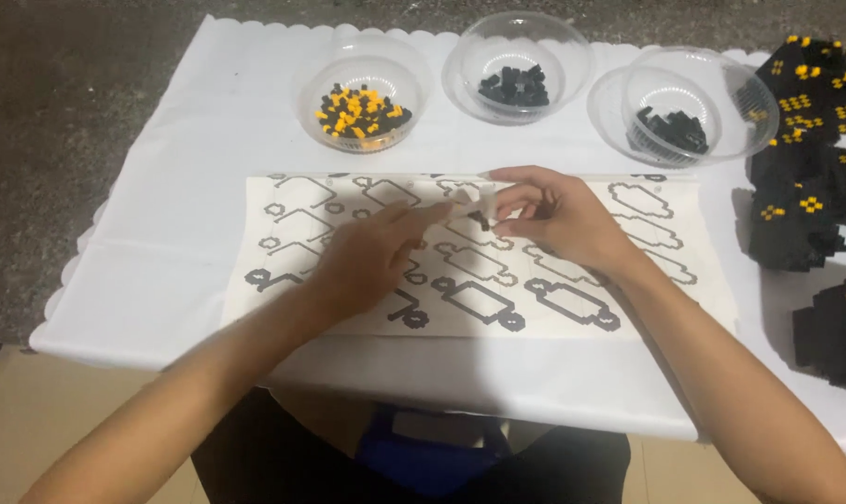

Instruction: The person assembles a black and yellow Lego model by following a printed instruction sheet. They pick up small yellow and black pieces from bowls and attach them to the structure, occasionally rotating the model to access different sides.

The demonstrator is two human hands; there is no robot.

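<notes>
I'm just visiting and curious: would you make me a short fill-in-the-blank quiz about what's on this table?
1. At the back of the white tablecloth stand ____ clear plastic bowls.
2. The left bowl holds small bricks in black and ____.
3. Both hands, the left hand and the right hand, work over a printed ____ of brick outlines.
4. The built black-and-yellow brick pieces lie at the table's ____ edge.

Missing words: three; yellow; sheet; right

Three clear bowls of small bricks along table's far edge; black-yellow brick assemblies at right.
</notes>
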